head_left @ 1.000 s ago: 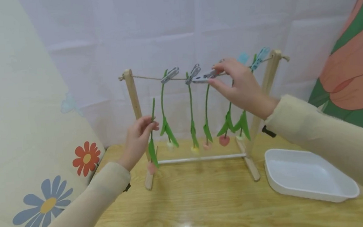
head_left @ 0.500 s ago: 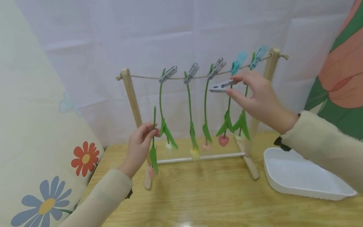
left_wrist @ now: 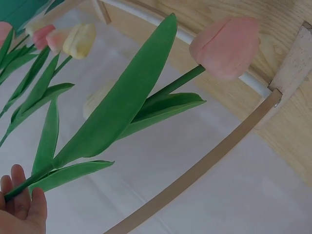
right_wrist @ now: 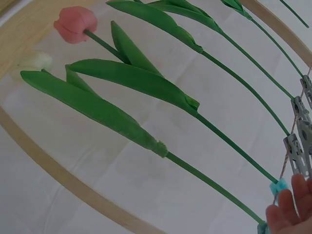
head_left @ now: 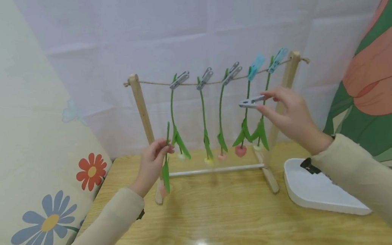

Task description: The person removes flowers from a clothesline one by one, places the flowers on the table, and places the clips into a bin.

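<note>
My left hand pinches the green stem of an artificial pink tulip. Its bloom points down, near the rack's left post. In my right hand, thumb and fingers pinch a grey clothespin by its handle ends, below the rope and in front of the hanging stems. Several tulips hang upside down from that rope. Grey clothespins hold those on the left and middle; blue clothespins hold two on the right. The right wrist view shows only the fingertips of that hand.
The wooden rack stands on a wood-grain table, with a white crossbar low down. A white tray lies at the right, partly behind my sleeve. White cloth hangs behind, and a flower-patterned surface borders the left.
My right hand has moved right and down, away from the rope, with the grey clothespin still pinched. My left hand and the pink tulip have sunk a little.
</note>
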Demonstrator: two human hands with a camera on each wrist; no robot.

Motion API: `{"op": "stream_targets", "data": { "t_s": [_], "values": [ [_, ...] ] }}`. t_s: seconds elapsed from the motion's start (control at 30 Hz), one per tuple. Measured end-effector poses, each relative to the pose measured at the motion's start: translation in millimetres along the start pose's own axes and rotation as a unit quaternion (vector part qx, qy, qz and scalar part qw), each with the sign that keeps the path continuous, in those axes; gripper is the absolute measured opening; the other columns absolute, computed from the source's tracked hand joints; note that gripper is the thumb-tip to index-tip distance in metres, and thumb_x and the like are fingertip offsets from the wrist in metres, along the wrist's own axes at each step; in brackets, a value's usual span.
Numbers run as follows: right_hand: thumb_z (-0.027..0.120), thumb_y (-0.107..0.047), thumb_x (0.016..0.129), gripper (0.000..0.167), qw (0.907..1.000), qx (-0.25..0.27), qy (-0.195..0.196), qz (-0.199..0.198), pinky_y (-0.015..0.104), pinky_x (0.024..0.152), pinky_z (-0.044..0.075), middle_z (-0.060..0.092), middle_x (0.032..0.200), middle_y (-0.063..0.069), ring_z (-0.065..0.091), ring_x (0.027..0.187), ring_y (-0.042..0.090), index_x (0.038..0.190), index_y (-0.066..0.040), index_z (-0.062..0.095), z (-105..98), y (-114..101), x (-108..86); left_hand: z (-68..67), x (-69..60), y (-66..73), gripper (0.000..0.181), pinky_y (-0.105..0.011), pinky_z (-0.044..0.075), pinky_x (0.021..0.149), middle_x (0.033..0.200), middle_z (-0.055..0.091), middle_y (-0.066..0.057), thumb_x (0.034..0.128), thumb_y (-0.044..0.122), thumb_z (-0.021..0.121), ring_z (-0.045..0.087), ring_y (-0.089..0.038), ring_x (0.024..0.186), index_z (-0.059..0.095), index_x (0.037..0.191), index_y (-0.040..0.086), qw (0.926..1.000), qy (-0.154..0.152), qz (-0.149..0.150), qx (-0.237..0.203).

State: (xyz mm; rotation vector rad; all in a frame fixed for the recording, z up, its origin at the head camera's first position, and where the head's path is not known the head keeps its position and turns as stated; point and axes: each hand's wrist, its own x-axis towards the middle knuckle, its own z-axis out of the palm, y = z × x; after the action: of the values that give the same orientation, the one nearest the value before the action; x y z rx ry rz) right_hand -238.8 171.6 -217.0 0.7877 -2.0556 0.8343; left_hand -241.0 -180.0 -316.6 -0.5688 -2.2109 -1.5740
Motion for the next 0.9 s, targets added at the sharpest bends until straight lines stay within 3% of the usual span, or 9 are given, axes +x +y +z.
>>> {"op": "stream_targets", "data": {
  "t_s": [0.27,0.37,0.5,0.67,0.73,0.83,0.9],
  "values": [
    [0.069,0.012,0.076,0.032,0.9995,0.026,0.016,0.008,0.018,0.088,0.039,0.064,0.101,0.026,0.049,0.098,0.003,0.108,0.014,0.061,2,6,-17.4,0.8,-5.6,-6.0,0.017,-0.028,0.055,0.085,0.095,0.067,-0.022,0.0949,-0.009,0.052,0.065,-0.014,0.085,0.058,0.110,-0.014,1.0000,0.006,-0.002,0.004],
    [0.069,0.008,0.079,0.031,0.9993,0.030,0.019,0.007,0.018,0.088,0.039,0.063,0.100,0.026,0.048,0.097,0.001,0.108,0.014,0.061,3,9,-24.1,2.2,-7.8,-8.0,0.015,-0.028,0.055,0.084,0.095,0.067,-0.023,0.0948,-0.009,0.052,0.065,-0.014,0.085,0.059,0.108,-0.014,1.0000,0.005,0.001,-0.001],
    [0.069,-0.010,0.089,0.033,0.9991,0.032,0.025,0.007,0.017,0.088,0.038,0.062,0.100,0.028,0.048,0.098,0.000,0.109,0.015,0.061,4,12,-31.9,4.5,-10.0,-10.6,0.014,-0.026,0.055,0.084,0.095,0.066,-0.026,0.0945,-0.010,0.052,0.066,-0.018,0.085,0.060,0.106,-0.012,0.9999,0.006,0.009,0.002],
    [0.062,-0.040,0.095,0.057,0.9985,0.038,0.040,-0.002,0.014,0.089,0.038,0.062,0.098,0.030,0.047,0.100,-0.005,0.107,0.016,0.061,5,15,-38.2,6.8,-10.4,-13.1,0.014,-0.025,0.055,0.084,0.096,0.066,-0.025,0.0947,-0.010,0.052,0.066,-0.022,0.086,0.060,0.107,-0.012,0.9999,0.005,0.012,0.000],
    [0.065,-0.032,0.095,0.050,0.9984,0.040,0.041,0.001,0.014,0.090,0.038,0.063,0.098,0.029,0.047,0.100,-0.005,0.107,0.016,0.061,5,15,-40.5,8.0,-10.7,-14.0,0.015,-0.024,0.055,0.084,0.096,0.066,-0.026,0.0947,-0.010,0.052,0.066,-0.024,0.087,0.060,0.108,-0.012,0.9999,0.002,0.011,-0.007],
    [0.069,-0.005,0.088,0.029,0.9985,0.038,0.035,0.018,0.014,0.090,0.038,0.063,0.100,0.028,0.048,0.100,-0.005,0.108,0.015,0.062,3,13,-44.4,11.1,-11.6,-15.0,0.016,-0.023,0.054,0.084,0.097,0.065,-0.027,0.0944,-0.011,0.052,0.066,-0.026,0.087,0.059,0.109,-0.013,0.9998,-0.001,0.013,-0.015],
    [0.069,0.010,0.081,0.030,0.9984,0.036,0.029,0.033,0.014,0.090,0.038,0.063,0.101,0.027,0.049,0.100,-0.004,0.109,0.014,0.062,3,13,-47.4,13.3,-12.5,-16.3,0.016,-0.022,0.054,0.084,0.097,0.066,-0.027,0.0940,-0.011,0.052,0.066,-0.026,0.087,0.059,0.109,-0.013,0.9998,-0.001,0.012,-0.015]
  ]
}}
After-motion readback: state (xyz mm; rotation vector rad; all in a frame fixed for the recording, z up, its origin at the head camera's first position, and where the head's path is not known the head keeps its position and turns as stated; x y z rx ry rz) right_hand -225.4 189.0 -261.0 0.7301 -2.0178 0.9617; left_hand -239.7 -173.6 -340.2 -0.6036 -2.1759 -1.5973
